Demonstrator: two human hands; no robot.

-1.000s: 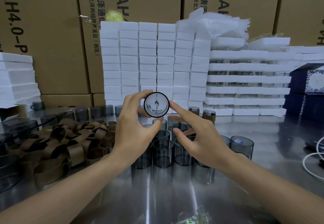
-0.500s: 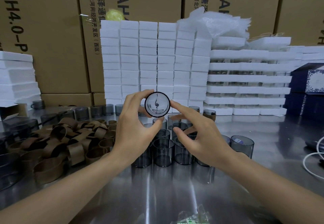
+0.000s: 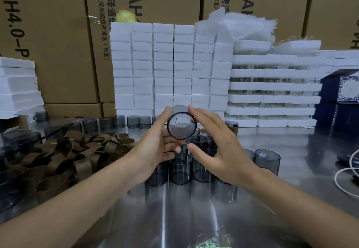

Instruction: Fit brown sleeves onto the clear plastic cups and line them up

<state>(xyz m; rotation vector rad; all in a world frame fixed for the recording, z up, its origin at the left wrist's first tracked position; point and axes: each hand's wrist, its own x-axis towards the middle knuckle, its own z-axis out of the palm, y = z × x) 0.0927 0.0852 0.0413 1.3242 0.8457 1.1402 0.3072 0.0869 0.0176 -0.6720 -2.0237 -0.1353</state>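
Cup (image 3: 181, 125) sideways above the cluster (image 3: 180, 170) of cups, left hand (image 3: 155, 146) curled round it; right hand (image 3: 219, 150) fingers (image 3: 200, 115) spread wide, touching its right side.

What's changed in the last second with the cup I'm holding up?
The clear plastic cup dropped slightly, toward the right. The right hand, which earlier touched its rim with one fingertip, has opened and lies along its right side. The left hand still holds it. The brown sleeves and standing cups stayed put.
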